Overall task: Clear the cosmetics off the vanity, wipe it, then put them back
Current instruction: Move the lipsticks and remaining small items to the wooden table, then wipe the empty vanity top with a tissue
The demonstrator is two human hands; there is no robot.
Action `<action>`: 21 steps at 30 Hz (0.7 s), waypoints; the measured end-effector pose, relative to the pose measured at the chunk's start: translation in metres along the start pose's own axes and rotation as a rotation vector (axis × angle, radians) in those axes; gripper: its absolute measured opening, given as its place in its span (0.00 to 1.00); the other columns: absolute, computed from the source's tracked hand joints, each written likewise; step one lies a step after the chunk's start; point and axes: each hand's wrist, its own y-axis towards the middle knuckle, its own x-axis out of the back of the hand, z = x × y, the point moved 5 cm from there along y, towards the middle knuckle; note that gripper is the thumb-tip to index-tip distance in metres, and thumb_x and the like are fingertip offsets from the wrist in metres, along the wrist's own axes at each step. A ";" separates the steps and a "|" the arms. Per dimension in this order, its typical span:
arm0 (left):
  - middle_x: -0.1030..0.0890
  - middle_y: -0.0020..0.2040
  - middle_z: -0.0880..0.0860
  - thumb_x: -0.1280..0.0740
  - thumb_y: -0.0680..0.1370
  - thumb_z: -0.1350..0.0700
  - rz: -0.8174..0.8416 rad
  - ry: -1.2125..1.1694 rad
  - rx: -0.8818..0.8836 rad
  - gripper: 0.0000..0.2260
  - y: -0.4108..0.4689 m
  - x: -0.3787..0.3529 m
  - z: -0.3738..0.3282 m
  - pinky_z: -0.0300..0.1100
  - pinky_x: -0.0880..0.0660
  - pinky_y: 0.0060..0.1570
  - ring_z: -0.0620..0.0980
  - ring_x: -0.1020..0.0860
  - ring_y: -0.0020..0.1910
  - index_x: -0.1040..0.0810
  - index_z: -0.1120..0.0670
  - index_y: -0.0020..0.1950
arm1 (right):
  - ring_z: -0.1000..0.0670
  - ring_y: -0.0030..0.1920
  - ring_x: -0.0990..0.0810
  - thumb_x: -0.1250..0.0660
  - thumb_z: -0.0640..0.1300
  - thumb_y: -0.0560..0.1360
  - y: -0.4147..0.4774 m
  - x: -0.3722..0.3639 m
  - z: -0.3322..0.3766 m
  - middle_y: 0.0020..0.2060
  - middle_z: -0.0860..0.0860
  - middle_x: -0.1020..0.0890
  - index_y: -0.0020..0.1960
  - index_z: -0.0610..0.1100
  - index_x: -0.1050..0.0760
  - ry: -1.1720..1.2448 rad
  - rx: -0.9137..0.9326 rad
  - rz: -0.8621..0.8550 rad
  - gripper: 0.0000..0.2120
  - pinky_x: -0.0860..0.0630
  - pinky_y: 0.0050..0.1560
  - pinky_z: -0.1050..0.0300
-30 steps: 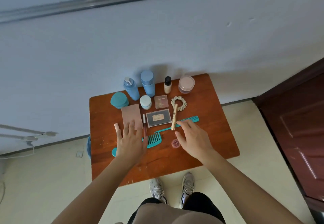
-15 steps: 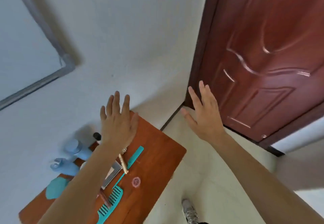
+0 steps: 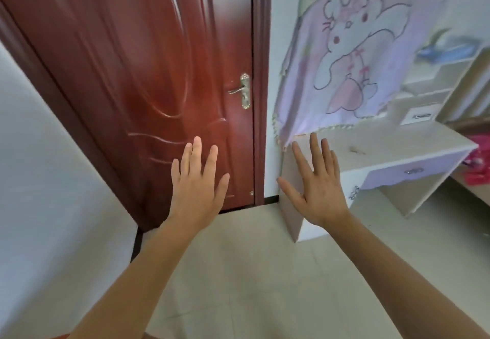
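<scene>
**Both hands raised, empty, facing door and vanity**

Left hand (image 3: 197,182) held up palm-forward, fingers (image 3: 196,153) spread and straight, nothing in it. Right hand (image 3: 316,182) same pose, splayed flat, empty. Side by side at the same height, apart, touching nothing.

Behind left hand: red-brown door (image 3: 148,68), shut, brass lever handle (image 3: 242,91) up and right of the fingertips. White wall (image 3: 47,179) to the left of that hand.

Behind and right of right hand: white vanity (image 3: 392,150) with lilac drawer front (image 3: 413,172); top looks bare apart from a small smudge, blurred. Pale side panel directly behind the right palm. Cartoon-print lilac cloth (image 3: 352,54) hanging above the right fingertips, draped over the back of the vanity. No cosmetics in view. Small drawers and shelves further right, motion-blurred. Something pink-red (image 3: 477,163) at far right edge, cannot tell what.

Below both hands: light tiled floor (image 3: 252,272), bare forearms reaching up from bottom edge.
</scene>
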 end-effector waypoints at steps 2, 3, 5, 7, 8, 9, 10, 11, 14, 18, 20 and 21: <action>0.46 0.78 0.61 0.47 0.81 0.43 -0.012 -0.039 -0.080 0.28 0.039 -0.013 -0.059 0.62 0.41 0.70 0.60 0.46 0.77 0.40 0.54 0.77 | 0.40 0.79 0.57 0.47 0.66 0.78 -0.001 0.023 -0.061 0.80 0.43 0.53 0.80 0.49 0.48 -0.030 -0.069 -0.034 0.36 0.52 0.77 0.38; 0.47 0.79 0.61 0.48 0.81 0.42 -0.015 -0.062 -0.114 0.28 0.056 -0.023 -0.089 0.62 0.42 0.71 0.60 0.47 0.77 0.41 0.54 0.78 | 0.40 0.79 0.58 0.46 0.66 0.78 -0.002 0.033 -0.091 0.80 0.43 0.53 0.80 0.50 0.49 -0.056 -0.099 -0.046 0.36 0.52 0.77 0.37; 0.48 0.79 0.61 0.48 0.81 0.42 0.006 -0.097 -0.186 0.28 0.088 -0.046 -0.153 0.62 0.42 0.71 0.60 0.48 0.78 0.42 0.54 0.78 | 0.40 0.79 0.58 0.45 0.65 0.78 -0.005 0.052 -0.153 0.80 0.44 0.54 0.80 0.50 0.51 -0.100 -0.169 -0.062 0.37 0.51 0.76 0.37; 0.50 0.79 0.61 0.49 0.80 0.41 0.031 -0.115 -0.268 0.29 0.119 -0.071 -0.219 0.63 0.42 0.71 0.60 0.50 0.78 0.43 0.54 0.78 | 0.41 0.79 0.59 0.46 0.66 0.78 -0.004 0.072 -0.213 0.80 0.44 0.55 0.81 0.50 0.52 -0.135 -0.231 -0.073 0.37 0.52 0.77 0.37; 0.51 0.79 0.61 0.50 0.80 0.41 0.040 -0.122 -0.308 0.30 0.134 -0.084 -0.251 0.63 0.43 0.71 0.60 0.50 0.78 0.44 0.54 0.79 | 0.41 0.79 0.59 0.46 0.67 0.78 -0.002 0.081 -0.241 0.80 0.44 0.56 0.81 0.50 0.52 -0.157 -0.252 -0.073 0.38 0.52 0.77 0.37; 0.52 0.79 0.61 0.50 0.80 0.40 0.048 -0.132 -0.344 0.30 0.149 -0.095 -0.281 0.64 0.44 0.72 0.60 0.51 0.78 0.45 0.54 0.79 | 0.41 0.79 0.60 0.47 0.67 0.78 0.002 0.090 -0.268 0.80 0.44 0.56 0.81 0.50 0.53 -0.182 -0.271 -0.069 0.38 0.53 0.77 0.37; 0.54 0.79 0.61 0.51 0.80 0.40 0.057 -0.144 -0.373 0.30 0.163 -0.105 -0.308 0.64 0.45 0.72 0.60 0.53 0.78 0.46 0.53 0.79 | 0.41 0.79 0.60 0.47 0.68 0.78 0.006 0.098 -0.295 0.80 0.45 0.57 0.81 0.50 0.54 -0.208 -0.288 -0.064 0.39 0.53 0.77 0.37; 0.56 0.79 0.60 0.52 0.80 0.39 0.065 -0.156 -0.392 0.30 0.177 -0.114 -0.333 0.64 0.46 0.72 0.59 0.54 0.78 0.47 0.53 0.79 | 0.41 0.79 0.61 0.48 0.68 0.77 0.012 0.106 -0.320 0.80 0.45 0.58 0.81 0.51 0.55 -0.231 -0.306 -0.062 0.39 0.54 0.77 0.37; 0.57 0.79 0.59 0.52 0.81 0.39 0.073 -0.193 -0.415 0.30 0.216 -0.137 -0.389 0.63 0.48 0.73 0.58 0.56 0.78 0.49 0.53 0.80 | 0.42 0.79 0.63 0.48 0.70 0.77 0.028 0.122 -0.387 0.79 0.45 0.60 0.80 0.53 0.59 -0.262 -0.384 -0.042 0.40 0.56 0.77 0.39; 0.57 0.79 0.59 0.53 0.81 0.39 0.085 -0.217 -0.445 0.30 0.267 -0.167 -0.437 0.62 0.50 0.74 0.58 0.56 0.78 0.50 0.52 0.80 | 0.41 0.79 0.62 0.48 0.70 0.76 0.052 0.124 -0.456 0.79 0.44 0.60 0.80 0.52 0.60 -0.286 -0.440 -0.013 0.41 0.56 0.77 0.38; 0.57 0.80 0.59 0.53 0.81 0.39 0.098 -0.218 -0.462 0.31 0.296 -0.189 -0.455 0.62 0.50 0.74 0.58 0.56 0.78 0.50 0.52 0.80 | 0.40 0.79 0.61 0.48 0.70 0.76 0.066 0.116 -0.487 0.79 0.44 0.60 0.80 0.52 0.59 -0.298 -0.443 -0.001 0.41 0.56 0.77 0.38; 0.56 0.80 0.59 0.52 0.81 0.39 0.097 -0.217 -0.466 0.31 0.311 -0.200 -0.463 0.62 0.50 0.74 0.58 0.56 0.78 0.50 0.52 0.80 | 0.40 0.79 0.61 0.48 0.70 0.76 0.074 0.111 -0.502 0.79 0.44 0.60 0.80 0.52 0.59 -0.307 -0.443 0.009 0.41 0.56 0.77 0.38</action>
